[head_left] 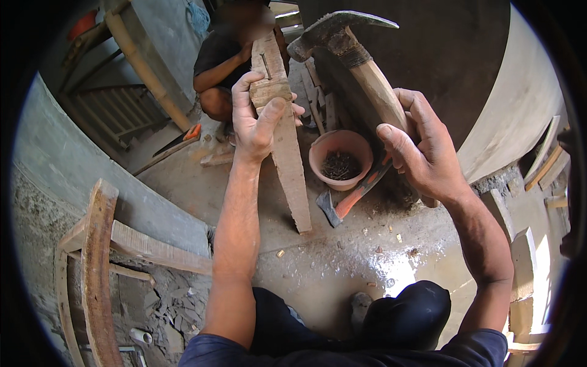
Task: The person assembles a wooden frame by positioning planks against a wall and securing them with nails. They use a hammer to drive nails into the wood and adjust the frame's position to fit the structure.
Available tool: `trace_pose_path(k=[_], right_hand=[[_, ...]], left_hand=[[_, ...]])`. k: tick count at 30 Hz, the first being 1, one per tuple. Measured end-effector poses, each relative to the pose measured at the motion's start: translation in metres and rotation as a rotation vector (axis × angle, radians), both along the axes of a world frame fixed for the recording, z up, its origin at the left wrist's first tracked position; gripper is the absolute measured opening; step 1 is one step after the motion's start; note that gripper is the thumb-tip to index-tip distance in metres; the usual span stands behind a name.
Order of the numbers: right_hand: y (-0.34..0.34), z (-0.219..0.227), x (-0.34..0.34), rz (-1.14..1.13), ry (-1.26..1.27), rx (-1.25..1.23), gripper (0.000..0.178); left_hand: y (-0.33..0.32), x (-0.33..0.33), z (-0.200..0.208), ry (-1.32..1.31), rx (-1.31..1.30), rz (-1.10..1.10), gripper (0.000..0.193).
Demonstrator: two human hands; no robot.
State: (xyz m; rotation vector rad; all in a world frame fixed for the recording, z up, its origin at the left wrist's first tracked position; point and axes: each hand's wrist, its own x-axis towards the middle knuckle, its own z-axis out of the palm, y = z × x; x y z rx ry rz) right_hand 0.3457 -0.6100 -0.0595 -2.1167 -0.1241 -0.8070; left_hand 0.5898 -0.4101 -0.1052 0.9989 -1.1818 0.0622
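My left hand is wrapped round a long wooden plank and a short wood block pressed against it near its upper end. A nail sticks out of the wood just above my fingers. In my right hand is a claw hammer, gripped by its wooden handle, its metal head raised to the upper right of the plank. Dark binding wraps the handle below the head. Between my hands, on the floor, stands a pink bucket with many nails in it.
An axe with an orange and black handle leans by the bucket. Another person crouches beyond the plank. A saw lies at the left near a low wall. Wooden frame pieces stand at lower left; boards at right.
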Motion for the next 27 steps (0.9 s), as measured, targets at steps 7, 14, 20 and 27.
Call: trace_pose_path(k=[7,14,20,27], right_hand=[[-0.003,-0.017,0.005,0.008,-0.002,0.043,0.044],[0.014,-0.045,0.023,-0.006,0.123,0.235,0.042],[0.036,-0.068,0.05,0.136,0.161,0.626,0.045],[0.033,-0.077,0.056,0.244,0.202,0.765,0.042]], left_hand=[[0.003,0.0,0.0,-0.027,-0.03,0.046,0.054],[0.003,0.003,-0.001,-0.016,-0.058,0.036,0.055],[-0.003,0.002,-0.001,0.015,-0.057,0.029,0.055],[-0.007,0.006,0.002,-0.036,-0.039,0.053,0.053]])
